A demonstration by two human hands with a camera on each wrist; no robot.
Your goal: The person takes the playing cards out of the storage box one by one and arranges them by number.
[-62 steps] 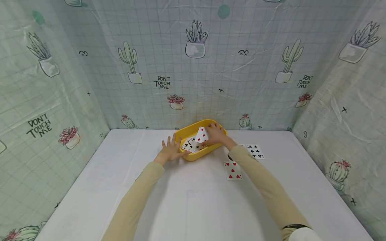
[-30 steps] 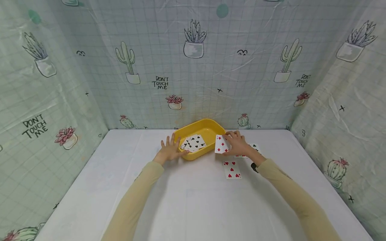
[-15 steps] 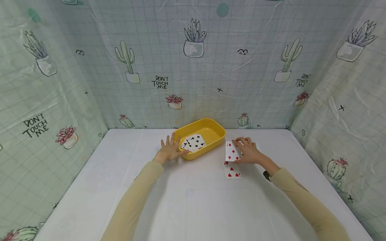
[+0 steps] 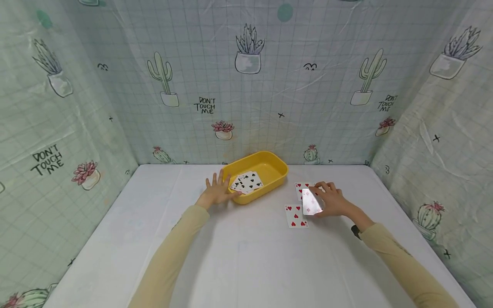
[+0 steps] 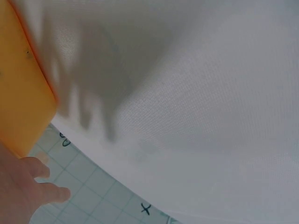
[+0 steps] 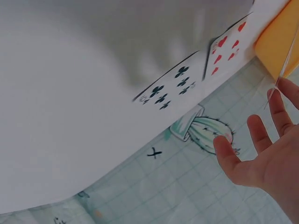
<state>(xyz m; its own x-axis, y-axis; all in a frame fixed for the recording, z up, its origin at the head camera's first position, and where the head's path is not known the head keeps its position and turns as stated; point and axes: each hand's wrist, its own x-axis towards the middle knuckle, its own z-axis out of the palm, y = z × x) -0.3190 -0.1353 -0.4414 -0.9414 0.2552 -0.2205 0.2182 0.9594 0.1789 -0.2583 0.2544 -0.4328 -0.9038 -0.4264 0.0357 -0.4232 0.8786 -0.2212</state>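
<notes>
Card point(image 4: 310, 203) pinched in right hand point(image 4: 333, 201); yellow tray point(image 4: 266, 191) touching spread-fingered left hand point(image 4: 215, 192). Likely laying-out step; wants lowering flat, release.

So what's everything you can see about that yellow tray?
The yellow tray is a shallow, open oblong with rounded corners, apparently smooth plastic. It sits upright near the back of the white table, its right end farther back. Overlapping playing cards lie face up in its left half, and the left hand, fingers spread, rests against its left end.
</notes>
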